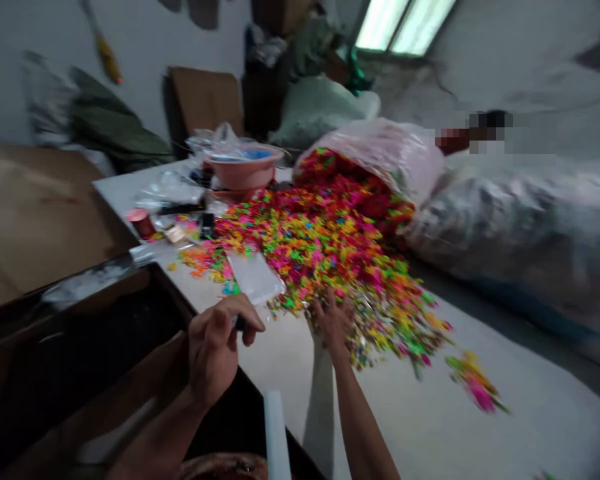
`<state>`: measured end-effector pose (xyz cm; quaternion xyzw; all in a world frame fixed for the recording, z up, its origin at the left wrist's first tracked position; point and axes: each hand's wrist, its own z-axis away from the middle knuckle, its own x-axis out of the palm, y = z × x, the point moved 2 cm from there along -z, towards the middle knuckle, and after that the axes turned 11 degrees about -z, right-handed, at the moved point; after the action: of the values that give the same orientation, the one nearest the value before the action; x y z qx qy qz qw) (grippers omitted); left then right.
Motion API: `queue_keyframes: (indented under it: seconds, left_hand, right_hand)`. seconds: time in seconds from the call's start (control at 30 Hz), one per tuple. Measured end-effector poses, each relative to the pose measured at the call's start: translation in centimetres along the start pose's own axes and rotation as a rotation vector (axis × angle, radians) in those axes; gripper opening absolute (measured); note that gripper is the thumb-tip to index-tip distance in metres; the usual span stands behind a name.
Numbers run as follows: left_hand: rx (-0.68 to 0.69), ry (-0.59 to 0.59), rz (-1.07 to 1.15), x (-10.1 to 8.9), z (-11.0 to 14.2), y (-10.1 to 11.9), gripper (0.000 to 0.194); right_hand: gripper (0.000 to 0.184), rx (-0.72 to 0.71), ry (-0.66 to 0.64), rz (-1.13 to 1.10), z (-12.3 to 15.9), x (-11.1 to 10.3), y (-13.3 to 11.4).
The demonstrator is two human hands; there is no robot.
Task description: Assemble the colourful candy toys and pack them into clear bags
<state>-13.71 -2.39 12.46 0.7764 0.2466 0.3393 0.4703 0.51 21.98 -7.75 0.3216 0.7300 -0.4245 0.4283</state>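
Note:
A large heap of small, brightly coloured plastic pieces [320,233] covers the middle of the white table [400,413]. My right hand [335,320] reaches into the near edge of the heap, fingers spread and touching the pieces there. My left hand [220,347] is raised by the table's near edge with its fingers curled; a small dark spot shows among them, too blurred to name. Just beyond that hand lies a flat whitish packet [257,277], against the heap. Many pieces are red, yellow, green and pink.
A big translucent sack [380,153] spills pieces at the back. A pink basin [243,170], a red spool-like thing [140,223] and a dark phone-like object [207,225] stand at the left. Bulky bags [520,233] line the right. A pale upright bar [276,433] rises in front.

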Motion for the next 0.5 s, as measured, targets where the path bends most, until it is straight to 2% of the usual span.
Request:
queue_keyframes:
  seconds: [0.1, 0.3, 0.5]
  left_hand:
    - [-0.021, 0.080, 0.022, -0.2, -0.8, 0.2, 0.053]
    - [0.065, 0.102, -0.007, -0.1, 0.1, 1.2, 0.052]
    - [0.165, -0.035, -0.209, 1.0, 1.0, 0.6, 0.039]
  right_hand:
    - [0.056, 0.025, 0.084, -0.035, -0.4, 1.3, 0.9]
    - [0.058, -0.074, 0.177, -0.115, -1.1, 2.0, 1.5]
    - [0.056, -0.054, 0.161, -0.073, -0.7, 1.6, 1.2]
